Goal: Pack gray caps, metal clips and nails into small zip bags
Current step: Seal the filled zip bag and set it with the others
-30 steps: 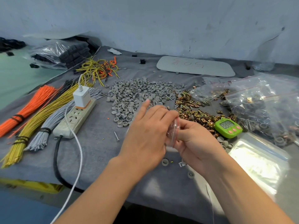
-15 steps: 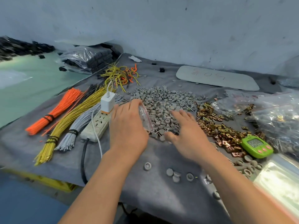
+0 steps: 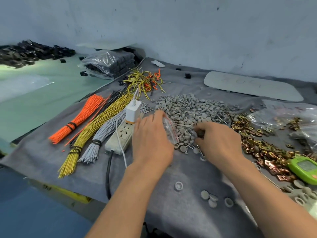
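A heap of gray caps (image 3: pixel 192 109) covers the middle of the gray cloth. My left hand (image 3: pixel 151 138) holds a small clear zip bag (image 3: pixel 169 129) with a red strip, its mouth against the near left edge of the heap. My right hand (image 3: pixel 217 140) rests on the near side of the heap, its fingers curled among the caps. What the fingers hold is hidden. A band of brass-coloured metal clips (image 3: pixel 257 143) runs along the right of the heap. Thin nails (image 3: pixel 199 151) lie at the near edge of the caps.
A white power strip (image 3: pixel 120 136) with a charger stands left of my left hand. Bundles of orange (image 3: pixel 78 119), yellow (image 3: pixel 96 124) and gray wires (image 3: pixel 104 134) lie further left. A green timer (image 3: pixel 303 169) sits at right. Filled plastic bags (image 3: pixel 291 117) lie behind it. Loose caps (image 3: pixel 211 198) dot the near cloth.
Both hands moved away from me to the cap heap. The left hand carried the zip bag to the heap's edge; the right hand left the bag and dropped onto the caps.
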The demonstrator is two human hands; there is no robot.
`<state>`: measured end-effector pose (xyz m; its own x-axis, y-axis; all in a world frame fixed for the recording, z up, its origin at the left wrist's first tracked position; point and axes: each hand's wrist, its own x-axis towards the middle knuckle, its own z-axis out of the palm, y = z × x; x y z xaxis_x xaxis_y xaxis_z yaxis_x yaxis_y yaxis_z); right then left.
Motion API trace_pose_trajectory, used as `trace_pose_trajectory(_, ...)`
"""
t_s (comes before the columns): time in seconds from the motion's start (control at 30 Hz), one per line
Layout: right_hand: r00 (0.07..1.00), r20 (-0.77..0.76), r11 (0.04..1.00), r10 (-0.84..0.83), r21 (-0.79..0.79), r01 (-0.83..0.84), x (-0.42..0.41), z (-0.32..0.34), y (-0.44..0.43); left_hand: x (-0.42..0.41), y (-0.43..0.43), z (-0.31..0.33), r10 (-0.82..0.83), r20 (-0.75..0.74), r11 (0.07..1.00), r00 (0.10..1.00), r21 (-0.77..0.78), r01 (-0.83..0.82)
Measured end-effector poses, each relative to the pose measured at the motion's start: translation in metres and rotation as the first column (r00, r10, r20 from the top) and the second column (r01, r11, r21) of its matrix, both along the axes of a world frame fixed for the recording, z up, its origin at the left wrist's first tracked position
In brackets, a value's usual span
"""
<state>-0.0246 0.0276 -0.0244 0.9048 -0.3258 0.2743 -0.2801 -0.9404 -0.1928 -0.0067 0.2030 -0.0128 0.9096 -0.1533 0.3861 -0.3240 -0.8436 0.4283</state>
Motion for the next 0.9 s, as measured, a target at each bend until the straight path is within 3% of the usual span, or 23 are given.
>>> trace_pose_trajectory(0.17,1.0,-0.015,1.0,0.003,-0.005,-0.003,-0.01,0.002,0.001,-0.003,0.004,-0.002,-0.004,-0.011,1.0,1.0,0.0,0.004)
trace_pose_trajectory(0.37,0.987,0.142,0.945,-0.08,0.326,0.029,-0.042,-0.002,-0.005,-0.006,-0.001,-0.003,-0.075,-0.008,0.997,0.997,-0.014,0.074)
trace_pose_trajectory(0.47,0.959,0.267,0.806,-0.097,0.586,-0.081,-0.067,-0.005,-0.006,-0.009,-0.004,-0.002,-0.139,0.002,0.988,0.99,-0.074,0.139)
trace_pose_trajectory(0.57,0.949,0.302,0.586,-0.087,0.786,-0.197,-0.085,0.0,-0.003,-0.014,-0.011,-0.003,-0.222,0.022,0.971,0.975,-0.09,0.223)
trace_pose_trajectory(0.63,0.944,0.323,0.564,-0.066,0.792,-0.232,-0.087,0.004,-0.003,-0.019,-0.016,-0.004,-0.269,0.037,0.959,0.962,-0.08,0.271)
trace_pose_trajectory(0.73,0.939,0.344,0.608,-0.022,0.75,-0.26,-0.086,0.008,-0.004,-0.026,-0.026,-0.003,-0.339,0.021,0.939,0.941,-0.058,0.339)
trace_pose_trajectory(0.9,0.942,0.329,0.627,0.064,0.721,-0.295,-0.087,0.009,-0.002,-0.039,-0.045,0.003,-0.462,0.011,0.878,0.887,-0.138,0.458)
